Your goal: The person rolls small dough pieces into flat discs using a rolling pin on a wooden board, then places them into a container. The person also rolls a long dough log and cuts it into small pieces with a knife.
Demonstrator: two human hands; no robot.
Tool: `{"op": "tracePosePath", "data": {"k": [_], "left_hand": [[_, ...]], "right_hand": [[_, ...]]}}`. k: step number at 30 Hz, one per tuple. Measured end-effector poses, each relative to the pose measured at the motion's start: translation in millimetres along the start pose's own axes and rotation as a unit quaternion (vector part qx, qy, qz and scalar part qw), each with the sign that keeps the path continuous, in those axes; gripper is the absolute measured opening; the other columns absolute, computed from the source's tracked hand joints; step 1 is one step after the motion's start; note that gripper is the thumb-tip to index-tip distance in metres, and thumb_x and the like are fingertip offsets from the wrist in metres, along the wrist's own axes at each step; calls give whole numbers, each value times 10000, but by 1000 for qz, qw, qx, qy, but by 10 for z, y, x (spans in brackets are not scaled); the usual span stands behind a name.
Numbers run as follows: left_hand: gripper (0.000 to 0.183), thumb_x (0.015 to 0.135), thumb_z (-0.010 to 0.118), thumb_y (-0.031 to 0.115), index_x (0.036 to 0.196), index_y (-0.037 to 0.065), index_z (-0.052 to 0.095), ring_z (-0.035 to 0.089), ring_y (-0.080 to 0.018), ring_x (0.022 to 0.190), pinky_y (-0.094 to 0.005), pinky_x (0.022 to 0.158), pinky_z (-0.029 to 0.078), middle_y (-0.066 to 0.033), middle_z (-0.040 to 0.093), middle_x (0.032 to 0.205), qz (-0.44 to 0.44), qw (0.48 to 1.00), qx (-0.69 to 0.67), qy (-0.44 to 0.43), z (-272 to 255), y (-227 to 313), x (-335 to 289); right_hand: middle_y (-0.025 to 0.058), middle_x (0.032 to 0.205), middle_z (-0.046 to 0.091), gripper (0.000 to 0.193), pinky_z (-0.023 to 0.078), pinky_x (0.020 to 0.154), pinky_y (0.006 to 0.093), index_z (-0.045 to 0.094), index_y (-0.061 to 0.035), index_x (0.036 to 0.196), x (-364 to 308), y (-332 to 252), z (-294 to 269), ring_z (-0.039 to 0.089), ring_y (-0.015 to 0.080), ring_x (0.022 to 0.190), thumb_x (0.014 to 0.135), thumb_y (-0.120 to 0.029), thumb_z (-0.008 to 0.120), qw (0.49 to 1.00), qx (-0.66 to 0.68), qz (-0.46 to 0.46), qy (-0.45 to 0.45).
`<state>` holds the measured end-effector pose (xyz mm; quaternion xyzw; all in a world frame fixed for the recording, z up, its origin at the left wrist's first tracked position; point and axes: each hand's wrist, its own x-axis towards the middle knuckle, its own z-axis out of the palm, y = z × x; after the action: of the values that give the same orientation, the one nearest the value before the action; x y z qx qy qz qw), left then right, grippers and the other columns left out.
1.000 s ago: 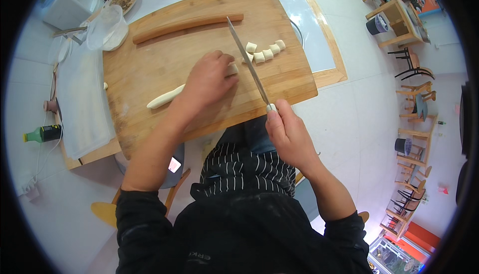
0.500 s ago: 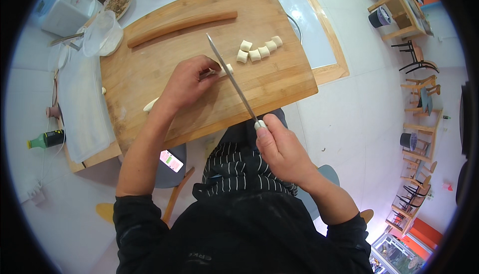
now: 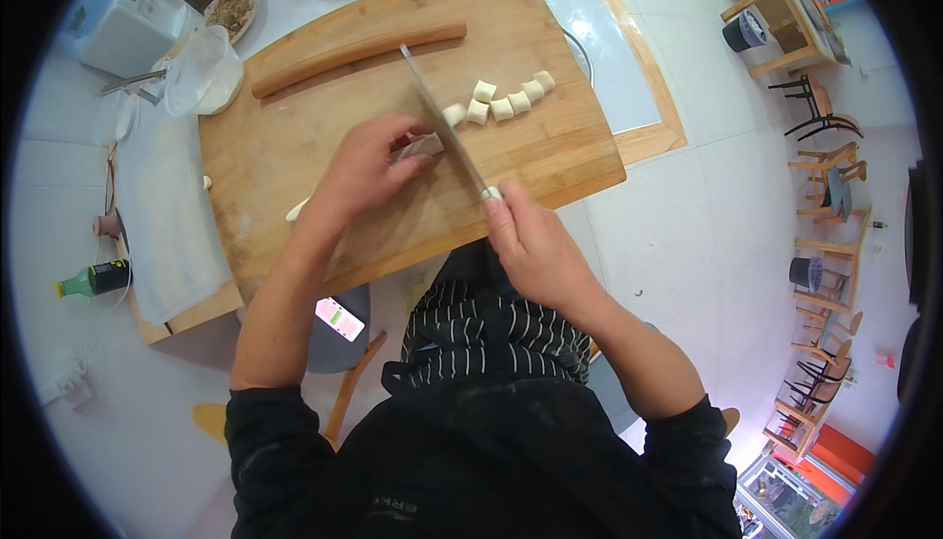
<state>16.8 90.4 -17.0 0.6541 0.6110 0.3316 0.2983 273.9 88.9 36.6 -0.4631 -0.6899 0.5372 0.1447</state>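
My right hand (image 3: 530,249) is closed round the white handle of a long knife (image 3: 432,97). Its blade slants away over the wooden board, just right of my left fingertips. Bent fingers and thumb of my left hand (image 3: 371,168) hold a pale dough rope (image 3: 424,146), mostly hidden under the hand. The rope's tapered end (image 3: 297,210) sticks out beside my left wrist. Against the blade's right side lies a cut dough piece (image 3: 453,114). Several other dough pieces (image 3: 503,108) form a loose row to its right.
A rolling pin (image 3: 359,60) lies across the far part of the cutting board (image 3: 550,161). At the far left stand a clear tub with white powder (image 3: 211,73) and plates of food (image 3: 234,11). A phone (image 3: 339,319) rests on a chair below the board's near edge.
My right hand and the knife have moved left and away from me. A dough piece now sits apart on the blade's right, nearer the row. My left hand stays nearly in place.
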Motion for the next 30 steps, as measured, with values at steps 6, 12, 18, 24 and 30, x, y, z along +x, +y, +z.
{"op": "tracePosePath", "data": {"k": [6,12,18,24,30], "left_hand": [[176,900,736,70,1055,-13,734,712,-292,875,-380,818,579,-161,721,980,-44,999,-6,-16,-127,-21,-101],[173,900,732,53,1060,-12,733,726,-303,901,-372,821,586,-161,724,994,-46,999,-7,-14,-98,-57,-78],[197,886,740,48,1080,14,746,724,-323,939,-402,839,589,-161,728,1043,-23,999,14,-19,-74,-110,-89],[195,893,738,61,1085,26,750,712,-310,951,-400,854,577,-156,727,1035,32,997,73,-9,-91,-120,-114],[170,916,739,82,1068,7,744,702,-262,878,-358,820,569,-132,721,981,-79,996,-50,-8,-234,-111,-281]], "right_hand": [[44,729,560,227,454,607,333,493,-34,1051,-244,-18,-110,525,137,641,1149,-236,463,1000,16,26,-6],[133,748,576,228,451,628,412,473,-20,1079,-360,-101,34,540,278,691,1146,-237,465,998,43,20,-51],[324,804,624,240,439,682,581,448,15,1115,-541,-144,23,601,571,821,1131,-222,478,996,11,54,-72],[326,795,633,245,444,708,606,456,19,1137,-72,-146,202,614,569,841,1131,-225,466,998,-58,-17,-15],[315,805,642,256,461,714,587,485,11,1132,-120,-132,101,618,565,834,1137,-244,464,1000,15,25,-3]]}}
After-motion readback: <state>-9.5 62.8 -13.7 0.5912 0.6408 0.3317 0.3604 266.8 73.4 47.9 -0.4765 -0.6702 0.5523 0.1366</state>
